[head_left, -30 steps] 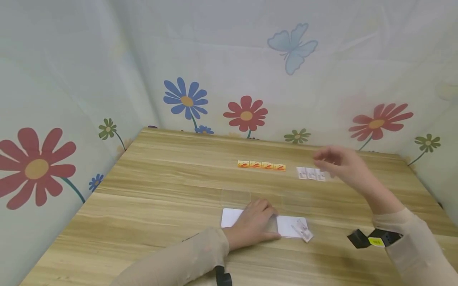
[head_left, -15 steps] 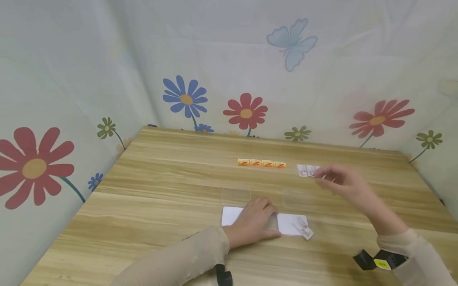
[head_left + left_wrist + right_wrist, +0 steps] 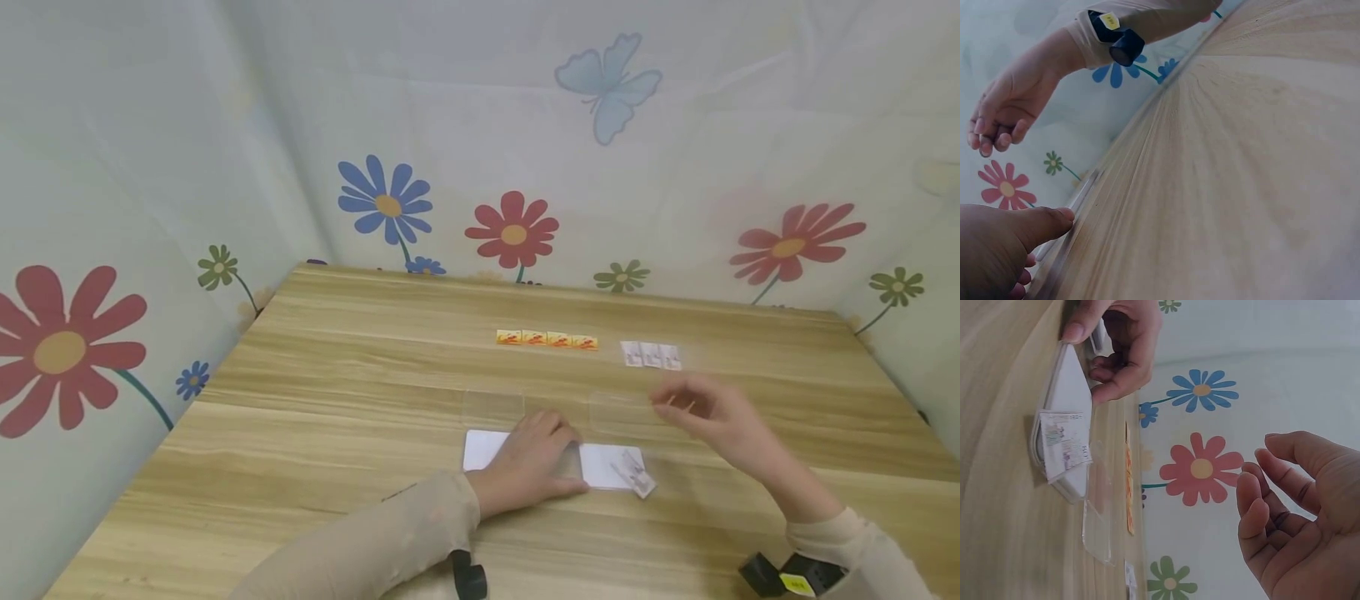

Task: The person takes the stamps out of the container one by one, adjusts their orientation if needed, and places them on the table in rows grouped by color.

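My left hand [image 3: 528, 462] grips the edges of a flat white block with rounded corners [image 3: 611, 467], thumb on the near side and fingers on the far side. A second white block [image 3: 483, 450] shows left of that hand. Small printed paper slips [image 3: 1065, 444] lie loosely on the right block's outer end, overhanging its edge. My right hand [image 3: 708, 417] hovers above the table, right of the blocks, its fingers loosely bent; in the right wrist view nothing shows between them. Beyond it lie three white printed slips [image 3: 651, 355] side by side.
A row of several yellow-orange printed pieces [image 3: 558, 340] lies at the back of the wooden table [image 3: 337, 350]. Two clear plastic pieces, left [image 3: 492, 407] and right [image 3: 619, 410], lie just behind the white blocks. A flowered curtain [image 3: 450, 100] hangs behind the table.
My right hand has come down and towards me from the row of white slips, uncovering the third slip that it hid half a second ago. My left hand keeps its place.
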Tool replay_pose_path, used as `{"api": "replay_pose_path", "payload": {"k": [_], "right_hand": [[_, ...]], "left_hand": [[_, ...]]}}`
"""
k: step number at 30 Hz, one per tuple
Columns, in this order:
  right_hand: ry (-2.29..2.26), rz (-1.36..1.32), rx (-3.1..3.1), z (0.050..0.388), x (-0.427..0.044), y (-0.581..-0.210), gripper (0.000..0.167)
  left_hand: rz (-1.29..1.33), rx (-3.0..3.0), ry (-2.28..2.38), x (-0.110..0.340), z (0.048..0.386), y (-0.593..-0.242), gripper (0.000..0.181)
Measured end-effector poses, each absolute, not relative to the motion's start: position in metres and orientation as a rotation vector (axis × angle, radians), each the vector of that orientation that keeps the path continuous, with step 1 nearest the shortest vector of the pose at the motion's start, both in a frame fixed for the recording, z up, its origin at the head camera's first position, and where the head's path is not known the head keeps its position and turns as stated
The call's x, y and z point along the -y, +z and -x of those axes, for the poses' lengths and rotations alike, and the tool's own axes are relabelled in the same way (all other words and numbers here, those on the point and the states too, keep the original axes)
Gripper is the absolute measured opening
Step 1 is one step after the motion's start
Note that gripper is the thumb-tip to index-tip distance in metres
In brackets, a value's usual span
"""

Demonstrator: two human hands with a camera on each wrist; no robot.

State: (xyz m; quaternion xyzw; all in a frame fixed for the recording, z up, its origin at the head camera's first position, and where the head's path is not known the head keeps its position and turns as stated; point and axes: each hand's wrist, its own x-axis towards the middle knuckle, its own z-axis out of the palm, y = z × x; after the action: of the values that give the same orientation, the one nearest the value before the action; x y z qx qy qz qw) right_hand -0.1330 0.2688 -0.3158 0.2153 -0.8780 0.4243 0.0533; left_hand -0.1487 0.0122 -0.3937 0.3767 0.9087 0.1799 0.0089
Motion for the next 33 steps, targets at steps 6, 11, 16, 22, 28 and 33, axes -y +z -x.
{"api": "replay_pose_path", "payload": {"k": [6,11,16,22,28,33], "right_hand": [[1.282,-0.625,2.711,0.127,-0.268,-0.323,0.014],[1.235,-0.614,2.754,0.123,-0.267,-0.329,0.012],[1.224,-0.607,2.772,0.120,-0.265,-0.335,0.011],[1.223,-0.658,2.766,0.118,-0.263,-0.343,0.014],[1.255,-0.733,2.731,0.117,-0.262,-0.353,0.017],[1.266,-0.745,2.736,0.117,-0.261,-0.360,0.016]], "left_hand": [[-1.166,-2.832,0.568,-0.012,0.149,-0.394,0.054],[-1.160,-2.830,0.567,-0.013,0.150,-0.395,0.054],[-1.164,-2.834,0.561,-0.012,0.149,-0.394,0.054],[-1.159,-2.833,0.569,-0.012,0.149,-0.394,0.054],[-1.161,-2.838,0.563,-0.012,0.149,-0.393,0.054],[-1.157,-2.836,0.555,-0.013,0.148,-0.392,0.053]]}}
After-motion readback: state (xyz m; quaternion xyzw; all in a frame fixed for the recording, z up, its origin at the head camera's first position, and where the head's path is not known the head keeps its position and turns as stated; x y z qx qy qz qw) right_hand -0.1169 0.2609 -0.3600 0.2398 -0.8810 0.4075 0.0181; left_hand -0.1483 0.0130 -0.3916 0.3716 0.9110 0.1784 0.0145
